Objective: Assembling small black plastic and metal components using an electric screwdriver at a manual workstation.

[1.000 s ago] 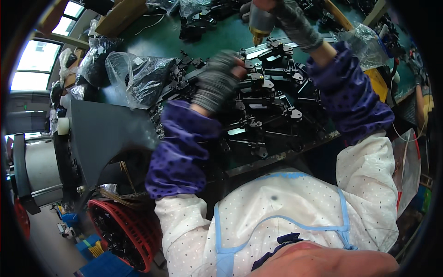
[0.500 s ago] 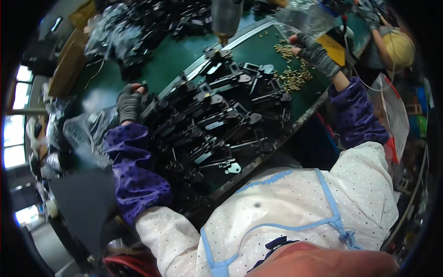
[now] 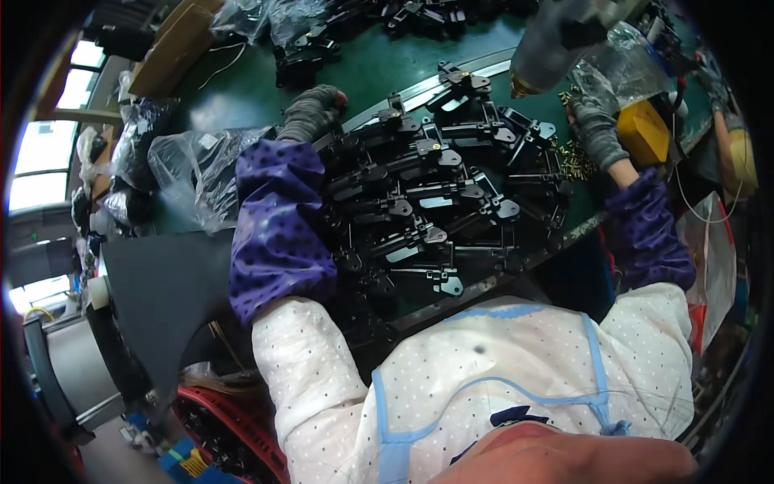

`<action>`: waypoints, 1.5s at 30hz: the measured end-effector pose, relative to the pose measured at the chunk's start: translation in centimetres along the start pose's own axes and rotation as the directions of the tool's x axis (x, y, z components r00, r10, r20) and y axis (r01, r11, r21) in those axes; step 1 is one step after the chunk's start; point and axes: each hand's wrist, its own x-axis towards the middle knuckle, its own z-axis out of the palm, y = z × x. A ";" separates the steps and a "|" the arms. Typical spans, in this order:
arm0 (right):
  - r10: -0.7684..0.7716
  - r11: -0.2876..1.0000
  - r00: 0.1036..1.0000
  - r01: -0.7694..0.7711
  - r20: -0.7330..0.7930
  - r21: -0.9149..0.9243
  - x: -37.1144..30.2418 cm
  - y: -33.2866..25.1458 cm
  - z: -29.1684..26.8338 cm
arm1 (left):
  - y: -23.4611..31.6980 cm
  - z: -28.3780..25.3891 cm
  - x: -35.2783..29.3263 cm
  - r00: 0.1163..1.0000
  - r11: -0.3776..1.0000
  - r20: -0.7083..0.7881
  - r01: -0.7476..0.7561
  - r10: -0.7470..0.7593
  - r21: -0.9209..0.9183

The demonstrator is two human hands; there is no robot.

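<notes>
My left hand (image 3: 313,113), in a grey fingerless glove, is closed at the far left end of the rows of black metal assemblies (image 3: 439,194). Its fingertips press together beside a light metal rail (image 3: 419,95); whatever they hold is too small to make out. Over at the right, my right hand (image 3: 595,127), gloved the same way, has its fingers curled down at a pile of small brass pieces (image 3: 574,161). The fingertips are partly hidden, and what lies between them does not show. A grey hanging power tool (image 3: 552,52) with a brass-coloured tip hangs between the hands.
A yellow container (image 3: 643,133) stands right of my right hand. Clear plastic bags (image 3: 201,173) lie left of my left forearm. More black parts (image 3: 419,16) are heaped at the back. The bench edge (image 3: 484,286) runs before my body. Another person's arm (image 3: 720,133) shows far right.
The whole view has shifted, with the bench contents now farther right. My left hand has moved away from me and rightward, closer to the assemblies. My right hand stays by the brass pieces.
</notes>
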 end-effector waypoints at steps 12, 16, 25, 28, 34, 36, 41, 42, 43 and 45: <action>-0.027 0.710 1.000 0.024 -0.007 0.704 -0.4 -5.3 -7.7 | 4.0 -2.1 -2.4 0.910 0.993 -0.399 0.108 -0.114 -0.036; -0.236 0.283 0.920 -0.244 0.314 0.928 -0.4 -9.2 -9.2 | 13.2 0.2 -8.6 0.929 0.927 -0.364 -0.194 0.069 -0.319; -0.483 0.118 0.775 -0.402 0.407 0.908 1.4 -15.8 -7.0 | 19.0 6.9 -10.5 0.930 0.965 -0.351 -0.183 0.108 -0.187; -0.446 0.225 0.761 -0.413 0.470 0.882 1.6 -16.8 -7.4 | 19.1 6.9 -11.0 0.933 0.965 -0.352 -0.160 0.078 -0.210; -0.423 0.400 0.703 -0.420 0.571 0.814 2.0 -17.2 -6.8 | 19.1 7.2 -11.5 0.943 0.978 -0.312 -0.162 0.115 -0.128; -0.432 0.434 0.682 -0.417 0.591 0.798 2.1 -17.4 -6.4 | 19.0 7.2 -11.5 0.897 0.959 -0.357 -0.285 0.260 -0.016; -0.422 0.422 0.906 0.161 0.036 0.892 0.9 -17.6 -9.0 | 19.1 7.5 -11.5 0.904 0.963 -0.377 -0.252 0.200 -0.093; -0.341 0.344 0.884 0.433 -0.319 0.833 0.5 -17.4 -10.1 | 19.3 7.7 -11.5 0.926 0.974 -0.353 -0.188 0.133 -0.126; -0.251 0.262 0.792 0.609 -0.557 0.749 1.0 -16.4 -11.5 | 19.4 7.8 -11.3 0.928 0.977 -0.353 -0.172 0.119 -0.124; -0.086 0.293 0.750 0.648 -0.656 0.703 3.1 -13.8 -14.2 | 19.7 8.0 -11.1 0.945 0.987 -0.322 -0.099 0.054 -0.128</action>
